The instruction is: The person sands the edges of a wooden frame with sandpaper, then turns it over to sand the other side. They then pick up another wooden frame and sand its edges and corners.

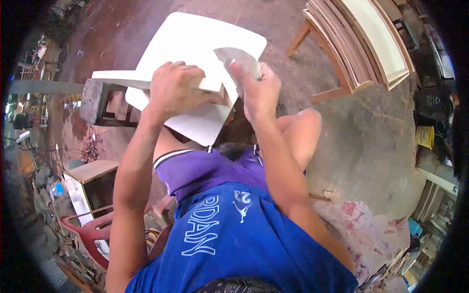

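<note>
My left hand (176, 85) is closed over the edge of a white wooden piece (117, 75), which juts out to the left with its end by my fingers. Beneath it lies a larger white panel (195, 41) with rounded corners, in front of my knees. My right hand (261, 88) pinches a thin grey sheet (238, 57) with a curved edge, the thumb flat on its face. That sheet is held up over the panel's right side, close to the end of the white piece.
A dark block-like support (100, 105) stands under the left end. Several framed panels lean in a stack (351, 44) on a wooden stand at upper right. A red plastic chair (90, 234) and a small cabinet (93, 171) are at left. A stained cloth (356, 234) lies at lower right.
</note>
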A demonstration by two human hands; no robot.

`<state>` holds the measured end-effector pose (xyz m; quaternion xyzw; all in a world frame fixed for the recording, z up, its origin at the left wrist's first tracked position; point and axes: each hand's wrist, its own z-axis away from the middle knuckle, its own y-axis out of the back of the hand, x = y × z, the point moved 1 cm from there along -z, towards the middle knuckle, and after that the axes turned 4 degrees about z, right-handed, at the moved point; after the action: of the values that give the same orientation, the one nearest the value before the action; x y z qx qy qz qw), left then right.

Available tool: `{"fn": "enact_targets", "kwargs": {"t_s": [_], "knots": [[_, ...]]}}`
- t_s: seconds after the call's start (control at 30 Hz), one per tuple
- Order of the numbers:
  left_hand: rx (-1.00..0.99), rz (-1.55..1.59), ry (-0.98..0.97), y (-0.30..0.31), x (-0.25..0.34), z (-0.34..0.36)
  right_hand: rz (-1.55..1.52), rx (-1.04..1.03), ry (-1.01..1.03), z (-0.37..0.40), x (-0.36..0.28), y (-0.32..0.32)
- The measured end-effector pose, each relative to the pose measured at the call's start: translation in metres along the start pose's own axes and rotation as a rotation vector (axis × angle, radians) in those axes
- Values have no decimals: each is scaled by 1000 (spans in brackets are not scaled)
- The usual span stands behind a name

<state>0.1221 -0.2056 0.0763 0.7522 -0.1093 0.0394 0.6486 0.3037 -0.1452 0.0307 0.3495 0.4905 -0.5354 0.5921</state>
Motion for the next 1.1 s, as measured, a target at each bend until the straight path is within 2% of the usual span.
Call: {"fn": "enact_targets", "kwargs": {"t_s": [0.07, 0.13, 0.2, 0.27, 0.3, 0.33, 0.4, 0.57, 0.67, 0.77, 0.83, 0.87, 0.93, 1.07, 1.1], "knots": [[75, 23, -38, -2, 0, 9, -92, -40, 47, 19, 4, -6], [114, 39, -48, -3, 1, 7, -8, -89, 214, 20, 10, -10], [155, 56, -60, -1, 2, 6, 3, -61, 205, 11, 7, -9], [-32, 3, -2, 4, 5, 7, 176, 141, 217, -4, 5, -4], [-30, -5, -13, 4, 4, 7, -82, 130, 170, -22, 28, -1], [13, 66, -42, 5, 2, 11, -92, 133, 175, -25, 25, 3], [42, 132, -52, 7, 3, 16, -335, 106, 85, -22, 29, 10], [-140, 54, 98, 12, 11, 5, -356, 30, -3, -5, 50, 17], [-150, 76, 101, 11, 17, 4, -383, -35, -100, 6, 50, 22], [-192, 96, 106, 9, 13, 5, -559, -131, -135, 10, 46, 22], [-205, 112, 103, 11, 8, 6, -651, -255, -196, 10, 43, 21], [-211, 134, 102, 12, 7, 6, -657, -253, -199, 12, 40, 20], [-209, 142, 67, 13, 3, 7, -682, -373, -323, 21, 28, 17], [-143, 151, -46, 13, 5, 8, -721, -428, -365, 26, 22, 4], [-145, 151, -42, 12, 4, 10, -633, -399, -349, 27, 21, 0]]}}
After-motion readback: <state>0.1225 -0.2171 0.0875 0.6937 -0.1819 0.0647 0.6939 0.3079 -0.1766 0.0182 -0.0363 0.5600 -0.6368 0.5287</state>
